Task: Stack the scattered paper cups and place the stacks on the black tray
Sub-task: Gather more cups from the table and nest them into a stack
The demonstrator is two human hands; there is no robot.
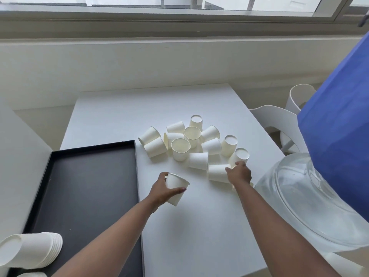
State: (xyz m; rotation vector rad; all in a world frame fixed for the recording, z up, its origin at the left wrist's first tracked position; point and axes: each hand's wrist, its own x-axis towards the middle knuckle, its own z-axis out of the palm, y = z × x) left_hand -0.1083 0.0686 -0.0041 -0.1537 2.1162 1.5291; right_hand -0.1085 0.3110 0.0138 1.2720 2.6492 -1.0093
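Note:
Several white paper cups lie scattered in a heap on the white table, some upright, some on their sides, some upside down. My left hand grips one tilted cup just in front of the heap. My right hand reaches to the heap's right edge, its fingers curled on a cup lying on its side. The black tray lies at the left of the table. A stack of nested cups lies on its side at the tray's near left corner.
A large clear water bottle with a blue cloth over it stands close at the right, beside my right arm. White chairs stand beyond the table's right edge. A wall and window ledge run behind.

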